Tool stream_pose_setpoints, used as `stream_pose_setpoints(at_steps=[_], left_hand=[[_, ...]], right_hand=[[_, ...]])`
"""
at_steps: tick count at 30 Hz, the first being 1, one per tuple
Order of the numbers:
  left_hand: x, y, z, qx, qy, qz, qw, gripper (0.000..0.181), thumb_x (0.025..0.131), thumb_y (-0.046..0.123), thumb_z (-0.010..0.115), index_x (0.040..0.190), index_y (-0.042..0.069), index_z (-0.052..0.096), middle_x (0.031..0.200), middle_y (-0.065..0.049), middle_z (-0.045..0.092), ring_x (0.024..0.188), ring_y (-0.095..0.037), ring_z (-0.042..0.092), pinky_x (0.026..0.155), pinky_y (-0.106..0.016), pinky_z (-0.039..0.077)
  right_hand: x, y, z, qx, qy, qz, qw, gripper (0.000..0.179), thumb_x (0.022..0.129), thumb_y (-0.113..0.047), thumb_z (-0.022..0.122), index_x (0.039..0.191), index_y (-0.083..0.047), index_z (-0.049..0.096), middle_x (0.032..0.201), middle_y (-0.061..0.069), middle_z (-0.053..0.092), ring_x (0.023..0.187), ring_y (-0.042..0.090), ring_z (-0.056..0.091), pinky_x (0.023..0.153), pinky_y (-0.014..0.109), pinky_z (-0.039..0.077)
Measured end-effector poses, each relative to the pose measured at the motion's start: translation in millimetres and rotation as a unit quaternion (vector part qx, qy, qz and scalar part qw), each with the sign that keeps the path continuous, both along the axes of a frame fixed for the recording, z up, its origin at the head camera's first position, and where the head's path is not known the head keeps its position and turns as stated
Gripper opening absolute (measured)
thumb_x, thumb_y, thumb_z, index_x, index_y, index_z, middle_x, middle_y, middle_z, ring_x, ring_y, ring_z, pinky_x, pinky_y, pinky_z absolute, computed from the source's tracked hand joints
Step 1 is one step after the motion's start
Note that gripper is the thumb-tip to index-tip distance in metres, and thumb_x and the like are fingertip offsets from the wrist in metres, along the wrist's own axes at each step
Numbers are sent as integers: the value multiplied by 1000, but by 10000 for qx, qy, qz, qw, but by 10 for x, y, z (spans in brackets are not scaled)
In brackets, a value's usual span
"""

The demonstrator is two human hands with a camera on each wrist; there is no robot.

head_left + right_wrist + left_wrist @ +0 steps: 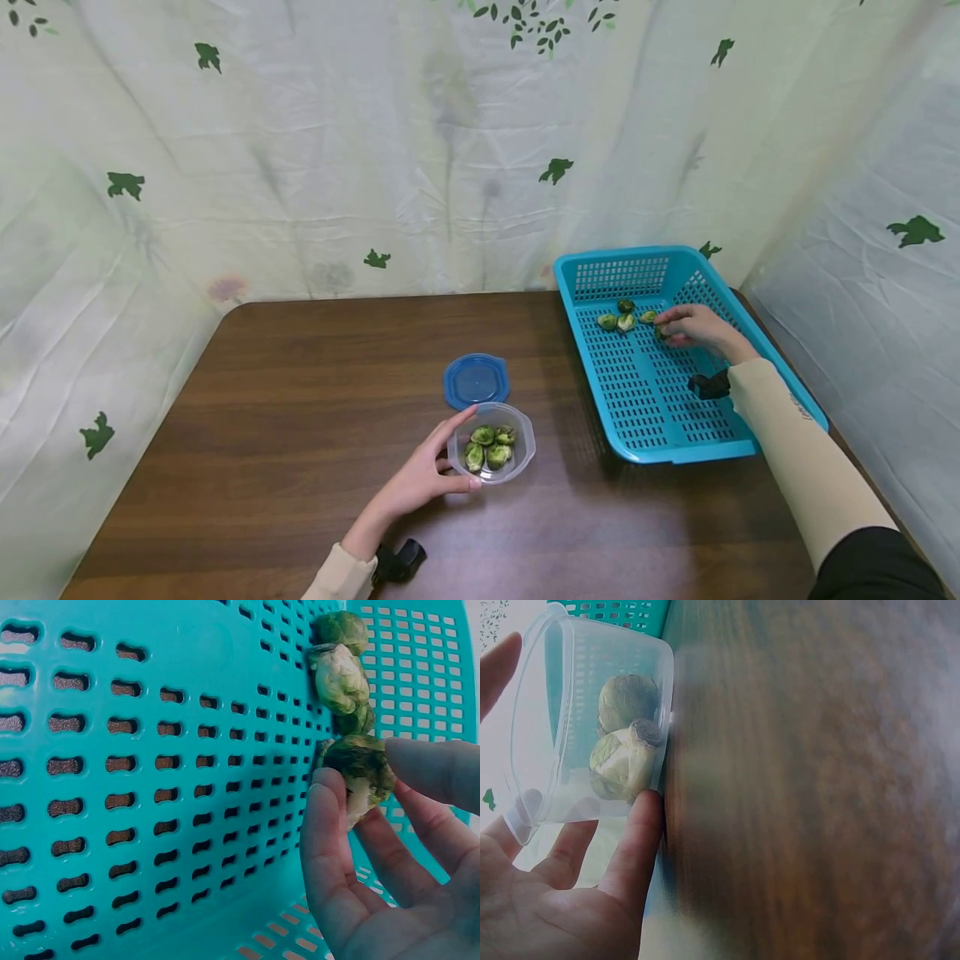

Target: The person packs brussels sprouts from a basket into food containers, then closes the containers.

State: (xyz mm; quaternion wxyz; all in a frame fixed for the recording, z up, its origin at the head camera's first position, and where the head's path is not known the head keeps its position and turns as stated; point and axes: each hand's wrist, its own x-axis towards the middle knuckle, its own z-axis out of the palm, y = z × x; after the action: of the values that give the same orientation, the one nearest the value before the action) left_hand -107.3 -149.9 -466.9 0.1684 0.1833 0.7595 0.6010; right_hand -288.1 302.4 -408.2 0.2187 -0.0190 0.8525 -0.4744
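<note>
In the head view my left hand [420,483] holds a small clear plastic container [528,450], thumb on the near side and fingers round the far side. Several green Brussels sprouts [498,455] lie inside it. Through the container's wall, the left wrist view shows sprouts [622,765] resting at its bottom. My right hand [703,330] reaches into a blue perforated basket [675,456]. Between thumb and fingers it pinches a Brussels sprout [364,772], seen close up in the right wrist view. Several loose sprouts [626,322] lie on the basket floor beside that hand.
A blue lid [476,381] lies on the brown wooden table [315,417] just behind the container. The basket stands at the table's right side, with raised walls. Behind the table hangs a pale curtain [337,150] with green leaf prints.
</note>
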Motion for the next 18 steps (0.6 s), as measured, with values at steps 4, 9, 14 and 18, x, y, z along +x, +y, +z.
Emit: stream_pose_setpoints(at_steps=[4,9,14,18], left_hand=[[2,-3,3,-20,16,8,10000,88,81,17,78,151,31,27,152,-10,21,131,-31,32,96,-39,42],[0,-2,-3,-10,50,-7,10000,89,80,17,79,151,31,27,152,-10,21,131,-32,32,95,-38,43],[0,-1,-2,-24,71,5,10000,89,80,18,79,151,31,27,153,-11,20,131,-32,32,95,-39,43],[-1,0,-2,-32,67,0,10000,89,80,17,79,151,31,27,153,-11,20,131,-32,32,94,-38,43]], right_hand=[[2,-24,32,48,141,-36,9999,37,100,-7,46,131,13,42,126,27,46,104,36,57,90,46,47],[7,-59,112,65,274,-3,9996,37,100,-9,47,132,10,43,123,25,49,102,34,58,89,46,48],[46,-131,204,20,340,108,9994,41,101,-14,49,134,9,43,124,25,51,102,31,59,90,46,47],[100,-198,268,-38,415,121,9991,40,100,-15,51,132,9,45,122,24,53,98,26,62,89,43,49]])
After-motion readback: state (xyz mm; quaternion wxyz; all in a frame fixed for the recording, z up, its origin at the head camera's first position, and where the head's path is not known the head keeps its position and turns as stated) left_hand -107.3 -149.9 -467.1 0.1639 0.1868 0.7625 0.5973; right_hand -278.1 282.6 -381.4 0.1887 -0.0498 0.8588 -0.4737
